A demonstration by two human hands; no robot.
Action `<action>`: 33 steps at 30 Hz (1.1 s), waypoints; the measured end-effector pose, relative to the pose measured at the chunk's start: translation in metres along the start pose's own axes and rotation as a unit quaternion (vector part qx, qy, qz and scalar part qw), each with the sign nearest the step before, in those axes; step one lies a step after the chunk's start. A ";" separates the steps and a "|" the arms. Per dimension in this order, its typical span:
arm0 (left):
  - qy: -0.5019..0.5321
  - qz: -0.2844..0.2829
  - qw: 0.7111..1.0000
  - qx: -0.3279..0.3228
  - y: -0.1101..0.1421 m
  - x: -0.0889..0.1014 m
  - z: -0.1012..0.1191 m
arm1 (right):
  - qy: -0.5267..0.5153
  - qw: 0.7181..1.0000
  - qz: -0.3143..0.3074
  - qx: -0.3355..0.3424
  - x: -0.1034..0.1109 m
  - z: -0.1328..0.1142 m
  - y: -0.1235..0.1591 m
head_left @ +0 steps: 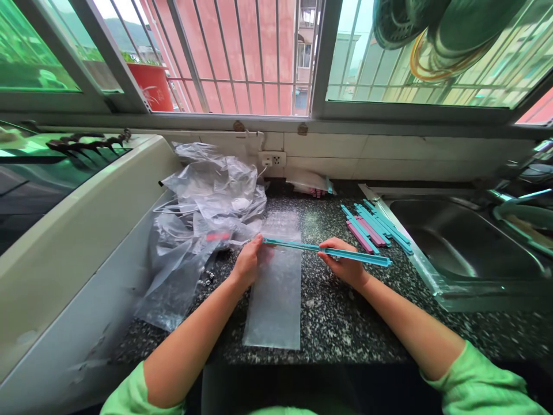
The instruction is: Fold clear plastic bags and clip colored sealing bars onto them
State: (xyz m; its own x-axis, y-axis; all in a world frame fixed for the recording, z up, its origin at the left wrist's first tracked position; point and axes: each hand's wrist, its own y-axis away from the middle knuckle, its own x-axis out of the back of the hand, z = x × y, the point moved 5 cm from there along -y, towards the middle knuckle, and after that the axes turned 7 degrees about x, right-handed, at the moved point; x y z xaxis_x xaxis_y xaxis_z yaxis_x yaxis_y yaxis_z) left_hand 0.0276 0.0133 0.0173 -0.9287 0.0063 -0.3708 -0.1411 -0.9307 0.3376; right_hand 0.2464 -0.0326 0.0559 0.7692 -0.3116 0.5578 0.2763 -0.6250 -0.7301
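Note:
A long, thin blue plastic strip (358, 255) with a channel-like profile is held level above the counter. My left hand (247, 260) pinches its left end between thumb and fingers. Around its middle, my right hand (341, 262) is closed, and the strip's wider part sticks out to the right. Beneath the strip a clear flat plastic bag (276, 305) lies on the counter, its near end toward me. Several blue strips (380, 222) and pink strips (362, 236) lie in a loose pile to the right of my right hand.
Crumpled clear plastic bags (211, 184) heap up on the left, with small metal pieces (209, 278) beside them. A bag of pink and blue pieces (309, 183) rests by the wall. A steel sink (466, 236) borders the right, a white-sided stove (86, 230) the left.

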 end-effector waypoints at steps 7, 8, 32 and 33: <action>-0.097 -0.131 0.987 -0.008 0.009 -0.015 0.000 | 0.035 0.990 0.098 -0.093 0.016 0.016 0.002; -0.099 -0.145 0.984 -0.010 0.010 -0.016 0.000 | 0.040 0.988 0.105 -0.105 0.018 0.019 0.002; -0.010 -0.100 0.990 0.102 0.011 -0.018 -0.016 | -0.060 0.996 -0.012 -0.059 -0.013 -0.012 0.007; 0.000 -0.096 0.991 0.098 0.010 -0.018 -0.016 | -0.061 0.996 -0.016 -0.059 -0.012 -0.012 0.006</action>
State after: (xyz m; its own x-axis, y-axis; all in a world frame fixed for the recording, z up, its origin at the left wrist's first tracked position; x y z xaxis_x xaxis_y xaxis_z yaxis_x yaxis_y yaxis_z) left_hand 0.0479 -0.0022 0.0139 -0.8783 0.1767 -0.4442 -0.3793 -0.8231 0.4226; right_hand 0.2322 -0.0414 0.0492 0.8278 -0.2052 0.5222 0.2371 -0.7155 -0.6571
